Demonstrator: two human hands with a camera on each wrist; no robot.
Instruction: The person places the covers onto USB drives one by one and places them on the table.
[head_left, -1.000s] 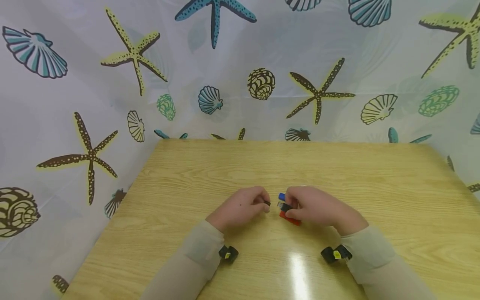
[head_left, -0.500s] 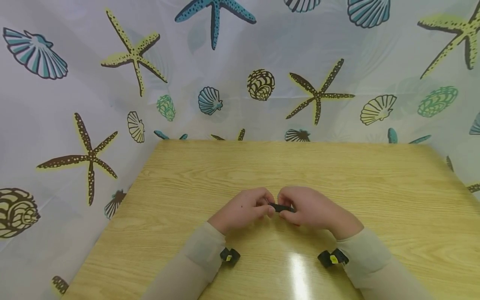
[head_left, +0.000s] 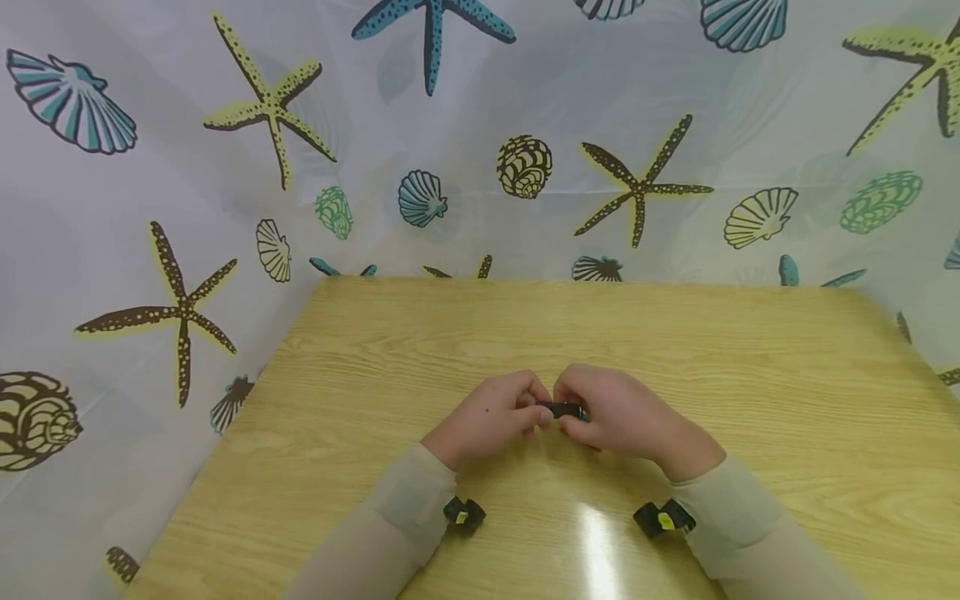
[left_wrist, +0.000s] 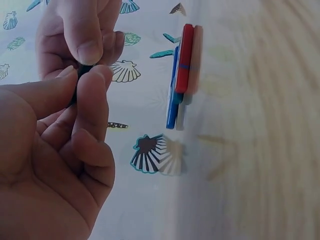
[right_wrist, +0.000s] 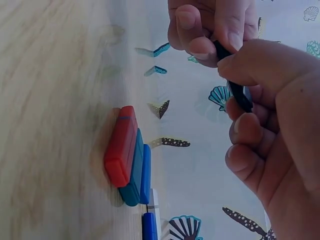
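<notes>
Both hands meet over the wooden table. Thumb and fingertips of my left hand (head_left: 491,421) pinch the left end of a slim black USB stick (head_left: 564,410). Its other end is held by the thumb and fingers of my right hand (head_left: 626,417). In the right wrist view the black USB stick (right_wrist: 241,95) slants between the two sets of fingers. Below the hands, a red USB stick (right_wrist: 121,145) lies beside a teal one (right_wrist: 132,170) and a blue one (right_wrist: 146,172). From the head, the right hand hides most of these.
In the right wrist view a white stick (right_wrist: 154,205) and another blue piece (right_wrist: 149,227) lie at the row's end. The wood-grain table (head_left: 420,333) is backed by a hanging sheet (head_left: 465,125) printed with shells and starfish. Small black cameras (head_left: 465,515) sit on both wrists.
A second ago the hands were apart, a silvery connector showing on the black USB stick and a dark cap in the left hand. The hands came together, and the connector is now out of sight.
</notes>
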